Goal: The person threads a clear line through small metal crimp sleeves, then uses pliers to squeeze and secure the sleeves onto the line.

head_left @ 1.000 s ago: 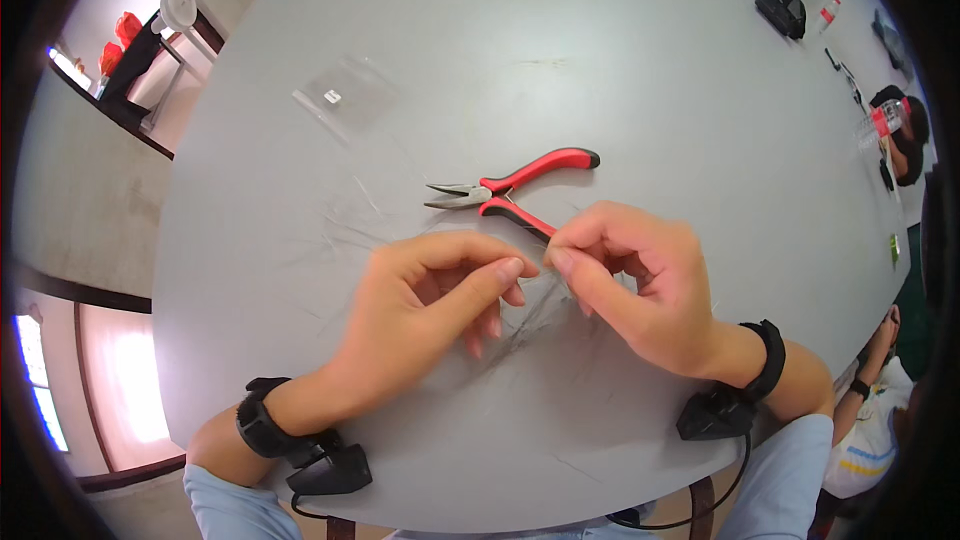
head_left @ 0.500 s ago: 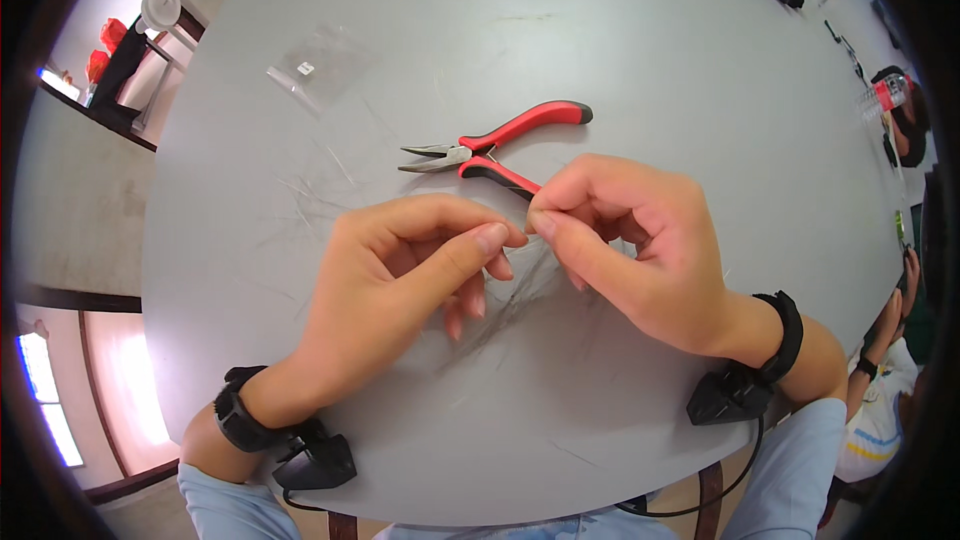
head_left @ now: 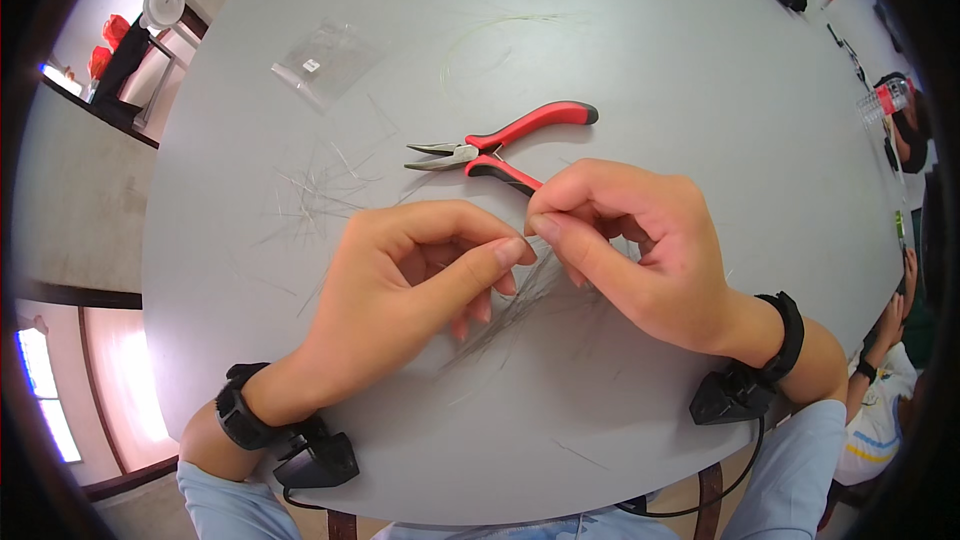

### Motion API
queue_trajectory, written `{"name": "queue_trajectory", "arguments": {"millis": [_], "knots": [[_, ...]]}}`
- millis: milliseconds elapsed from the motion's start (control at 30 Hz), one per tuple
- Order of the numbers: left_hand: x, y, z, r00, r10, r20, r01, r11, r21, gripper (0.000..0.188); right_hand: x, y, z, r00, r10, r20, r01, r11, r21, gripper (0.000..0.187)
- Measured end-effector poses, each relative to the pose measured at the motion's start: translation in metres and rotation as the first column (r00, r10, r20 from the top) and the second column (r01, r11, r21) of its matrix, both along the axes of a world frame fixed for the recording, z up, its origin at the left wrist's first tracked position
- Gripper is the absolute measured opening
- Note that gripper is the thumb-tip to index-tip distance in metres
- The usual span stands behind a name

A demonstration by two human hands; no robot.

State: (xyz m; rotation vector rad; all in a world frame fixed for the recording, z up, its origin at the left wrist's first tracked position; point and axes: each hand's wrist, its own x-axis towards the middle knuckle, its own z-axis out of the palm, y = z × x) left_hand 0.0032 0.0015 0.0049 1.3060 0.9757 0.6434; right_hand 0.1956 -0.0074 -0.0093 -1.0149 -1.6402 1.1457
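Observation:
My left hand point(head_left: 425, 275) and my right hand point(head_left: 635, 250) meet above the middle of the grey table, thumbs pressed to forefingers in a pinch, tips almost touching. Whatever lies between them is too thin to make out. Under and between the hands lies a loose bundle of fine, dark wire-like strands point(head_left: 500, 325). More thin strands point(head_left: 315, 190) are scattered left of my left hand. Beyond my fingers rest pliers point(head_left: 520, 130) with red and black handles, jaws parted and pointing left; one handle's end is hidden behind my right hand.
A clear plastic bag point(head_left: 330, 65) with a small white label lies at the far left of the grey table point(head_left: 640, 450). A pale, long thin strand curves beyond the pliers. At the right edge are a plastic bottle point(head_left: 885, 100) and another person's arm point(head_left: 885, 325).
My left hand has shifted slightly right, its fingertips closer to the right hand's. The right hand stays nearly in place, still pinched. The view has moved a little.

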Motion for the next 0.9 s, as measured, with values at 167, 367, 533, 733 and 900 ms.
{"name": "queue_trajectory", "arguments": {"millis": [167,367,533,733,900], "knots": [[-0.001,0.0,-0.0017,1.0,-0.02,0.012,0.02,1.0,-0.02,0.017,0.0002,-0.0007,0.0009,0.999,-0.026,-0.023,0.025,0.999,-0.03,0.004],[-0.0011,0.0014,-0.0017,1.0,-0.007,-0.002,0.007,1.0,-0.014,0.018,0.0003,-0.0011,0.003,0.997,-0.059,-0.049,0.056,0.997,-0.059,0.004],[0.0006,0.0017,-0.0015,0.999,0.044,0.006,-0.044,0.999,-0.016,0.019,0.0081,-0.0006,0.0037,0.999,0.024,0.039,-0.023,0.999,-0.035,0.007],[0.0002,0.0015,-0.0024,0.999,0.049,0.0,-0.049,0.999,-0.01,0.019,0.0074,-0.0016,0.004,0.999,0.035,0.029,-0.033,0.998,-0.061,0.007],[0.0005,0.0013,-0.0026,0.999,0.046,-0.009,-0.046,0.999,-0.006,0.019,0.0076,-0.0014,0.0041,0.998,0.046,0.042,-0.043,0.996,-0.075,0.007]]}}
